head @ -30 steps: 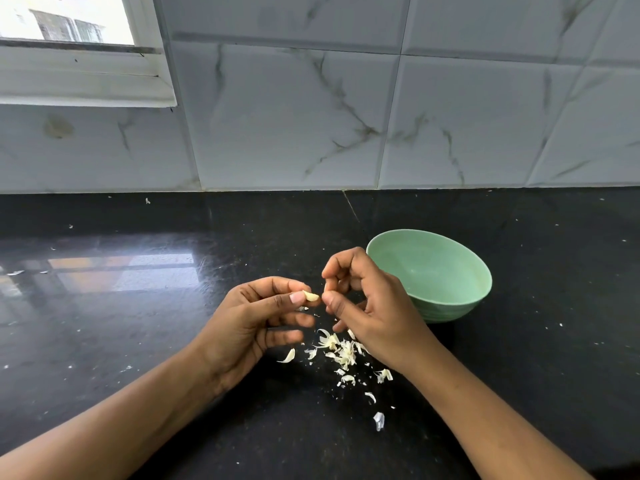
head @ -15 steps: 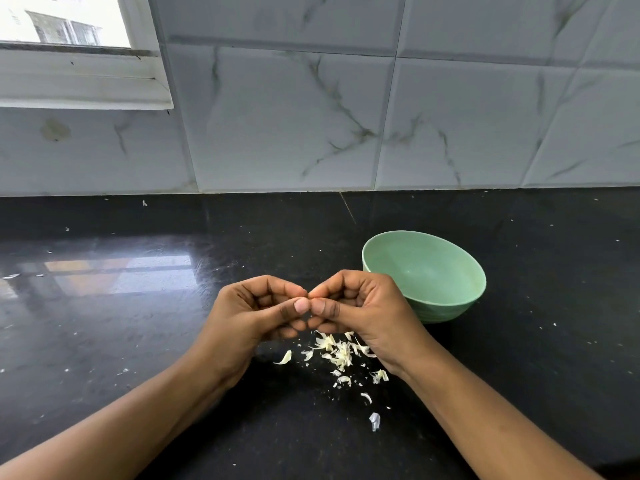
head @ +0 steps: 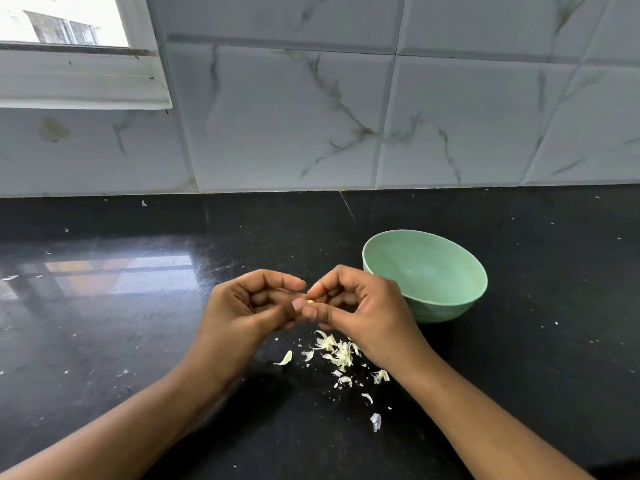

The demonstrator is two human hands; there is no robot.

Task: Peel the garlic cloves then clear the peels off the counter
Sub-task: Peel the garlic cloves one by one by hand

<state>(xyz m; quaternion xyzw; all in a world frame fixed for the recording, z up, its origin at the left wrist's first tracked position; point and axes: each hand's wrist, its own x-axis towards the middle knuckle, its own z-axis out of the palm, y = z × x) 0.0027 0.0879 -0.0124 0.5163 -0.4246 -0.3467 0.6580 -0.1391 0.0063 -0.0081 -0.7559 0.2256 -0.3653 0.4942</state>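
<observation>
The left hand [head: 242, 306] is curled, and its thumb and fingers pinch a tiny garlic clove [head: 310, 301] above the black counter [head: 138, 341]. Only a small pale yellow bit of the clove peeks out. Thin white peels [head: 337, 353] lie scattered on the counter under the hands. The right hand [head: 367, 317] is curled too and pinches the same clove. Just beside it sits a green bowl [head: 436, 311], plain green inside.

Daylight fr window [head: 62, 26], counter [head: 121, 275] glare, edges warped.
</observation>
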